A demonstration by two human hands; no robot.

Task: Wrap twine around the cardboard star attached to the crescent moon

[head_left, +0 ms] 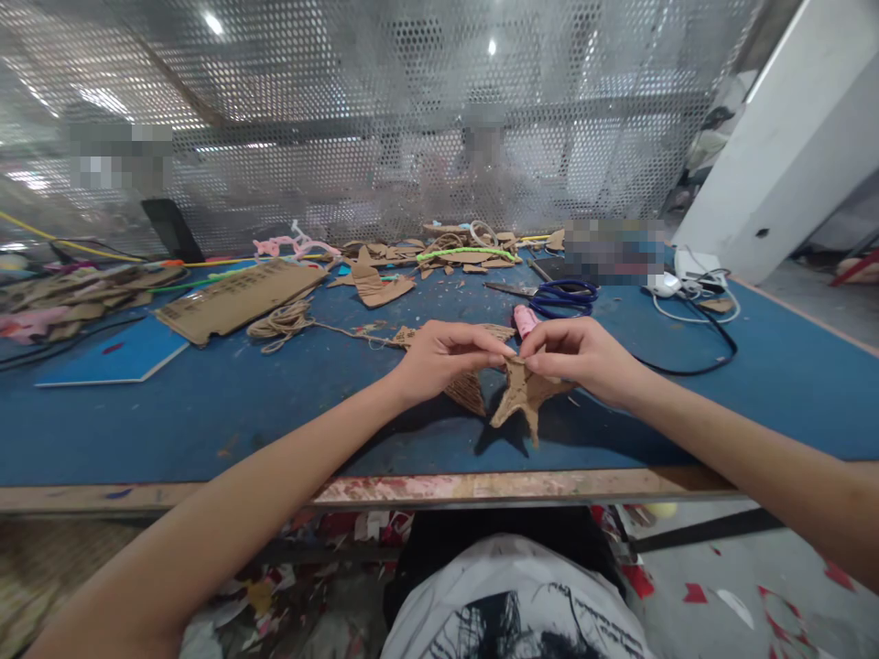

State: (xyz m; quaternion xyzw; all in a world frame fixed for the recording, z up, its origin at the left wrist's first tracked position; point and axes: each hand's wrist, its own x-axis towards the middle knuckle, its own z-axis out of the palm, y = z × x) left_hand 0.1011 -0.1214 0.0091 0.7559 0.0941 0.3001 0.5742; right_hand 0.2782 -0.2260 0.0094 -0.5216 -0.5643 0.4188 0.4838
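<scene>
Between my two hands a star-shaped piece of brown cardboard (516, 395) is held just above the blue tabletop, its lower points hanging down. My left hand (446, 359) pinches its upper edge with thumb and forefinger. From the other side my right hand (573, 355) pinches the same edge, with the fingertips of both hands nearly touching. Behind my left hand lies a piece with a ridged, twine-like surface (467, 392), partly covered by that hand. A strand of twine (350, 329) runs from there to a loose twine bundle (280, 322) on the left.
Beyond my right hand lie blue-handled scissors (563, 297) and a pink roll (526, 320). Cardboard scraps (381, 279) spread along the back by the perforated metal screen (343, 119). A flat cardboard sheet (237, 297) and blue board (113, 352) lie left; a white charger with cables (697, 267) sits right.
</scene>
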